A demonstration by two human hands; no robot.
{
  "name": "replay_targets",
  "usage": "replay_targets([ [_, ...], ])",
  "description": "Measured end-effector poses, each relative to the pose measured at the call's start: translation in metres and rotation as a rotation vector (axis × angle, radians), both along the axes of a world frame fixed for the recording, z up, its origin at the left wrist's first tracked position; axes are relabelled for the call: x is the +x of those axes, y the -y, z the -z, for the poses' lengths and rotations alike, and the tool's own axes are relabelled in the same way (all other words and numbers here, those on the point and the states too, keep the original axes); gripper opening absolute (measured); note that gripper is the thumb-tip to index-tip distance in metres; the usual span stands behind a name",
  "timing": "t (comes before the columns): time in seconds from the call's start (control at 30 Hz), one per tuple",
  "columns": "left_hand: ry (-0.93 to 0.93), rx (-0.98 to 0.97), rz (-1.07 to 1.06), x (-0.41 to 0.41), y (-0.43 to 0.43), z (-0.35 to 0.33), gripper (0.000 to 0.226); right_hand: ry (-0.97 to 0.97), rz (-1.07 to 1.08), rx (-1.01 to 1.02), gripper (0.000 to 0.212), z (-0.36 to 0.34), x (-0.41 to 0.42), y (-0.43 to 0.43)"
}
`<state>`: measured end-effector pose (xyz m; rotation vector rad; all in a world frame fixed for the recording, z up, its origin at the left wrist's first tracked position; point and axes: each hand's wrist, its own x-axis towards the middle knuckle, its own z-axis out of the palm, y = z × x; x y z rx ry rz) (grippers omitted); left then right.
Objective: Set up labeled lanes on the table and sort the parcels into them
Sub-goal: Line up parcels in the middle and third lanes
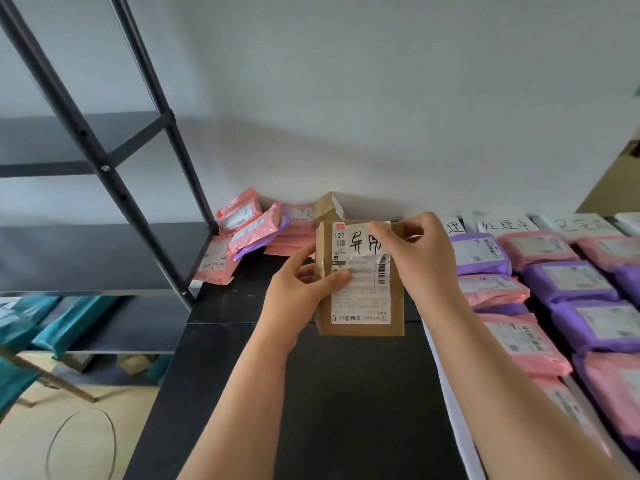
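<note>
I hold a brown cardboard parcel (362,306) upright above the black table (346,410). My left hand (304,289) grips its left edge, thumb on the shipping label. My right hand (420,258) presses a white handwritten paper label (356,242) against the parcel's top front, fingers covering its right part. At the right, pink and purple mailer bags (568,282) lie in rows under white lane labels (505,225) by the wall.
A loose pile of pink mailers (256,230) and a small brown box (329,206) lie at the table's back left. A black metal shelf rack (104,168) stands at the left, with teal bags (52,327) on a lower level.
</note>
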<state>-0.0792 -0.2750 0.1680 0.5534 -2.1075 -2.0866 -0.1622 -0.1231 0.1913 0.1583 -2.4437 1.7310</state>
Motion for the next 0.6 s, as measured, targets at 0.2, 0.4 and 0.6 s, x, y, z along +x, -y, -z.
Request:
replay_targets([
  [0.2,-0.043,0.031,0.084,0.009,0.014,-0.006,0.049,-0.044,0.062,-0.117,0.029,-0.005,0.013,0.008],
  [0.4,-0.069,0.034,0.112,0.011,0.023,-0.013,0.073,-0.043,0.085,-0.194,0.022,-0.009,0.022,0.013],
  [0.6,-0.086,0.042,0.12,0.018,0.033,-0.018,0.073,-0.093,0.085,-0.163,0.016,-0.011,0.03,0.017],
])
